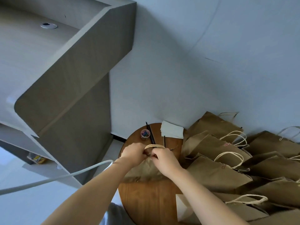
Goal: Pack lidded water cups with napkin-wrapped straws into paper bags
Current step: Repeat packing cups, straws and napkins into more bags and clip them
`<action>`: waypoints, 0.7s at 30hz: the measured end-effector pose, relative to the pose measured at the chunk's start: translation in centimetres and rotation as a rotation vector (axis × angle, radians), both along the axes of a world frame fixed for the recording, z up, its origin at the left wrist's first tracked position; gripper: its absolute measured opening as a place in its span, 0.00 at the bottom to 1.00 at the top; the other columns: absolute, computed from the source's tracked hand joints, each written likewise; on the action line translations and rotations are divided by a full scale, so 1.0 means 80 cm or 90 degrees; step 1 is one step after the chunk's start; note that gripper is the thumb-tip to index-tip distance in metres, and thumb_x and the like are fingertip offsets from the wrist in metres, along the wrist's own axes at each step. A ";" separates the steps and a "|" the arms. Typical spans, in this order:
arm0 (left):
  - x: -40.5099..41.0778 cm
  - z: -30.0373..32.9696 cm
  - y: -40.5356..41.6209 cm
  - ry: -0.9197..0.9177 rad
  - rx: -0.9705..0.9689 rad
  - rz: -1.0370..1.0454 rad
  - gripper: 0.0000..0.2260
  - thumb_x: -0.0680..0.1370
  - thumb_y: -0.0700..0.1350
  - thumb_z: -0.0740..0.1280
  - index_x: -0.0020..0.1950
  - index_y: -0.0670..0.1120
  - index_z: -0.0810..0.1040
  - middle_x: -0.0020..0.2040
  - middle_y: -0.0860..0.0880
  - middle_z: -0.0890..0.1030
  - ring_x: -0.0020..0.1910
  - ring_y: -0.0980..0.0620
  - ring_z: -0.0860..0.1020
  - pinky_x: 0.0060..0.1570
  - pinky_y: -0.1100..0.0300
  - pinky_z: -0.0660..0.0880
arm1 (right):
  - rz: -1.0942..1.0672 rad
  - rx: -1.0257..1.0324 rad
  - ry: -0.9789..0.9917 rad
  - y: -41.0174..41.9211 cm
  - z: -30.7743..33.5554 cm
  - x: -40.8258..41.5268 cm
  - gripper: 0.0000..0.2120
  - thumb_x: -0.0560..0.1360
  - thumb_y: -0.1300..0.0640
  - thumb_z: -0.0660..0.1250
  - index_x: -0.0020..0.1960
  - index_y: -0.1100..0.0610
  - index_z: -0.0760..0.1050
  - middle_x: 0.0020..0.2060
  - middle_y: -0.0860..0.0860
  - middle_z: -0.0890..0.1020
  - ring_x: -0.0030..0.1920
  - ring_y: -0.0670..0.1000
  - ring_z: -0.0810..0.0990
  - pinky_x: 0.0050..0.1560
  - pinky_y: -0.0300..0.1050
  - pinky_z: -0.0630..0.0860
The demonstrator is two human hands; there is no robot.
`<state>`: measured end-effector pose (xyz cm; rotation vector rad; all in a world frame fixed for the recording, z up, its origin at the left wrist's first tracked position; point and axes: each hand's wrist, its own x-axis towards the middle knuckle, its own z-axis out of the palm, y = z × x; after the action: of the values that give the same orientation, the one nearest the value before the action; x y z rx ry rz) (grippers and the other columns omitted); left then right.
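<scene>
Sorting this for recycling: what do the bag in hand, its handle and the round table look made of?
Bag: matte brown kraft paper, creased. Handle: pale twisted cord, probably paper, its strands faintly visible. Table: reddish-brown wood or wood veneer, smooth with visible grain.

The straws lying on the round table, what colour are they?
Black. The straws lie beside the napkin stack; the head view, the only one, shows them.

Left hand, right hand side by side, fingers curled, pinching.
</scene>
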<state>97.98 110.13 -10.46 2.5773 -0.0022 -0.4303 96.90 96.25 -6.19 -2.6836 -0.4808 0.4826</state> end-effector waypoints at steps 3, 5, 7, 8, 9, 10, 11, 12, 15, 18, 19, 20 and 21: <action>0.013 -0.002 0.006 0.029 -0.023 -0.020 0.06 0.77 0.49 0.65 0.48 0.47 0.78 0.51 0.47 0.81 0.52 0.46 0.78 0.46 0.57 0.71 | 0.007 -0.036 -0.050 0.005 -0.003 0.017 0.11 0.80 0.57 0.59 0.58 0.56 0.77 0.55 0.52 0.81 0.56 0.53 0.78 0.53 0.42 0.72; 0.019 -0.006 0.012 0.046 -0.044 -0.025 0.06 0.77 0.49 0.66 0.48 0.48 0.79 0.51 0.48 0.81 0.52 0.47 0.78 0.48 0.56 0.73 | 0.000 -0.051 -0.059 0.010 -0.004 0.025 0.13 0.81 0.58 0.57 0.60 0.57 0.76 0.58 0.53 0.79 0.57 0.54 0.77 0.58 0.44 0.72; 0.023 -0.012 0.016 0.056 -0.060 -0.029 0.07 0.77 0.50 0.67 0.49 0.48 0.80 0.51 0.49 0.82 0.52 0.47 0.78 0.50 0.56 0.74 | 0.006 -0.075 -0.061 0.015 -0.004 0.032 0.13 0.81 0.59 0.55 0.61 0.58 0.75 0.59 0.55 0.78 0.58 0.55 0.77 0.59 0.46 0.72; 0.025 -0.015 0.018 0.060 -0.065 -0.029 0.06 0.76 0.50 0.67 0.49 0.49 0.80 0.51 0.49 0.82 0.52 0.47 0.79 0.50 0.56 0.74 | 0.015 -0.087 -0.063 0.019 -0.004 0.036 0.13 0.81 0.60 0.54 0.60 0.58 0.75 0.59 0.55 0.78 0.58 0.56 0.77 0.58 0.46 0.72; 0.026 -0.017 0.019 0.062 -0.069 -0.028 0.06 0.76 0.50 0.67 0.49 0.49 0.80 0.50 0.49 0.82 0.51 0.47 0.79 0.50 0.56 0.74 | 0.023 -0.097 -0.065 0.021 -0.005 0.038 0.13 0.81 0.60 0.54 0.60 0.59 0.74 0.59 0.55 0.78 0.57 0.56 0.77 0.58 0.47 0.72; 0.027 -0.019 0.021 0.062 -0.073 -0.026 0.06 0.76 0.50 0.67 0.48 0.49 0.81 0.50 0.49 0.82 0.50 0.47 0.79 0.49 0.57 0.74 | 0.028 -0.101 -0.066 0.023 -0.005 0.040 0.13 0.81 0.60 0.54 0.60 0.59 0.74 0.59 0.55 0.77 0.58 0.56 0.77 0.58 0.47 0.72; 0.028 -0.019 0.021 0.062 -0.077 -0.024 0.06 0.76 0.50 0.67 0.48 0.49 0.81 0.49 0.49 0.82 0.50 0.47 0.79 0.50 0.56 0.75 | 0.033 -0.104 -0.066 0.024 -0.006 0.041 0.13 0.81 0.60 0.55 0.61 0.59 0.74 0.59 0.55 0.77 0.58 0.56 0.77 0.59 0.46 0.72; 0.029 -0.020 0.022 0.062 -0.084 -0.022 0.06 0.76 0.50 0.67 0.48 0.48 0.81 0.48 0.49 0.83 0.49 0.47 0.79 0.50 0.56 0.76 | 0.039 -0.108 -0.066 0.024 -0.006 0.043 0.13 0.81 0.61 0.55 0.61 0.59 0.74 0.60 0.55 0.77 0.58 0.56 0.77 0.59 0.46 0.72; 0.033 -0.023 0.023 0.069 -0.104 -0.014 0.06 0.76 0.49 0.68 0.47 0.48 0.82 0.47 0.49 0.83 0.47 0.48 0.80 0.50 0.55 0.77 | 0.061 -0.125 -0.067 0.025 -0.007 0.046 0.13 0.81 0.61 0.55 0.63 0.59 0.72 0.63 0.55 0.75 0.60 0.56 0.76 0.61 0.46 0.71; 0.035 -0.024 0.025 0.072 -0.117 -0.013 0.06 0.76 0.48 0.68 0.46 0.48 0.82 0.46 0.48 0.83 0.47 0.48 0.80 0.50 0.56 0.77 | 0.071 -0.132 -0.049 0.025 -0.007 0.049 0.13 0.81 0.61 0.55 0.63 0.60 0.72 0.64 0.56 0.74 0.60 0.57 0.75 0.61 0.47 0.72; 0.036 -0.024 0.025 0.072 -0.122 -0.016 0.05 0.76 0.48 0.68 0.46 0.48 0.82 0.47 0.49 0.83 0.47 0.48 0.80 0.50 0.56 0.77 | 0.070 -0.127 -0.039 0.025 -0.007 0.050 0.13 0.81 0.62 0.55 0.62 0.61 0.73 0.62 0.57 0.75 0.59 0.57 0.76 0.60 0.47 0.72; 0.036 -0.024 0.025 0.072 -0.127 -0.020 0.05 0.76 0.47 0.68 0.46 0.48 0.82 0.47 0.49 0.83 0.47 0.48 0.80 0.51 0.55 0.76 | 0.070 -0.123 -0.030 0.024 -0.006 0.051 0.12 0.81 0.62 0.55 0.60 0.61 0.73 0.60 0.57 0.76 0.57 0.57 0.76 0.58 0.47 0.72; 0.036 -0.024 0.026 0.073 -0.132 -0.023 0.05 0.76 0.47 0.68 0.46 0.49 0.83 0.47 0.49 0.83 0.47 0.48 0.80 0.52 0.55 0.77 | 0.071 -0.122 -0.021 0.024 -0.005 0.052 0.11 0.80 0.62 0.55 0.58 0.62 0.74 0.57 0.57 0.77 0.56 0.57 0.77 0.55 0.46 0.72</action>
<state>100.89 112.19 -12.36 2.3497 -0.0501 -0.5602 101.04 98.17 -6.63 -2.8620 -0.6250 0.5413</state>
